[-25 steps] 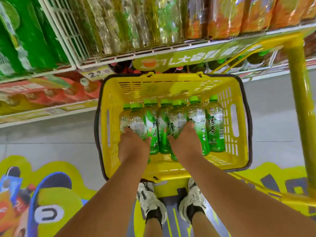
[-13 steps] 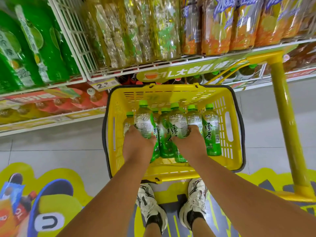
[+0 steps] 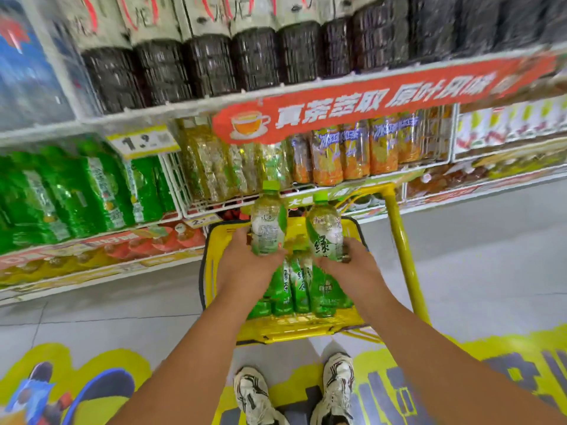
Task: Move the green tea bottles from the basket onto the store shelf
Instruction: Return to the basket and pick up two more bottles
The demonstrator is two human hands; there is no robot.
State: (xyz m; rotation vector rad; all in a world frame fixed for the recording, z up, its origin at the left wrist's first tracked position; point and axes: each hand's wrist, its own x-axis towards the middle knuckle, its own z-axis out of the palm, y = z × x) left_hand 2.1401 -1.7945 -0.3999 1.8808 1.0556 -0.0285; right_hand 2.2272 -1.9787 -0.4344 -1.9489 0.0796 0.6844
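Observation:
My left hand (image 3: 245, 265) grips one green tea bottle (image 3: 267, 222) with a green cap, held upright above the yellow basket (image 3: 214, 240). A second green tea bottle (image 3: 325, 231) stands upright in the grip of my right hand (image 3: 349, 265). Both bottles are lifted clear of the basket rim. Several more green tea bottles (image 3: 300, 286) lie packed in the basket beneath my hands. The store shelf (image 3: 196, 108) rises just behind the basket, its tiers filled with drinks.
The basket sits on a yellow trolley with an upright yellow pole (image 3: 402, 253) at the right. Green packs (image 3: 76, 191) fill the shelf at left, dark bottles (image 3: 254, 56) the tier above. My two shoes (image 3: 294, 394) stand on the grey floor below.
Both hands have risen out of the basket, each lifting a bottle. The view has tilted upward, showing higher shelf tiers with dark bottles and a red banner.

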